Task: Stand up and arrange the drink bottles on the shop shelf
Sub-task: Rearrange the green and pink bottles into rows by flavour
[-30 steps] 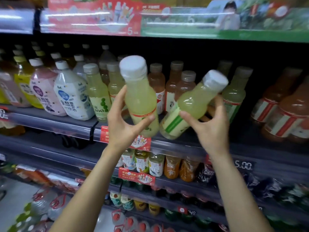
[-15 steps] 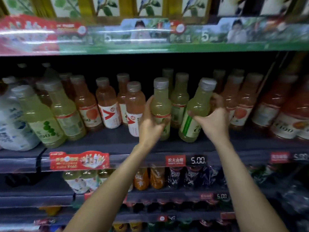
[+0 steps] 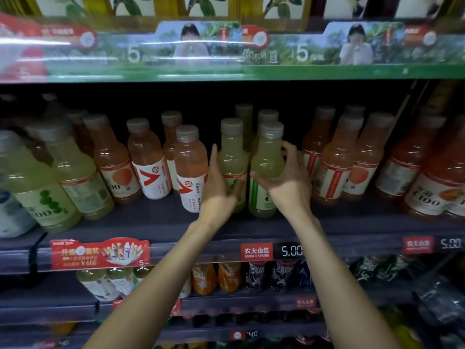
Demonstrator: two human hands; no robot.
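Standing upright side by side on the shelf [image 3: 151, 222], the two pale green juice bottles are touching. Left hand [image 3: 219, 195] is grasping the left bottle [image 3: 232, 162] low down; right hand [image 3: 289, 182] is wrapping the right bottle [image 3: 268, 159]. Long axes vertical; each bottle is sitting directly ahead of its hand, before the matching green row.

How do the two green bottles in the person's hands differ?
The left green bottle shows a green dotted mark; the right green bottle shows a green vertical stripe. The left hand grips low on its bottle; the right hand wraps its bottle's middle. Both stand upright, grey-capped.
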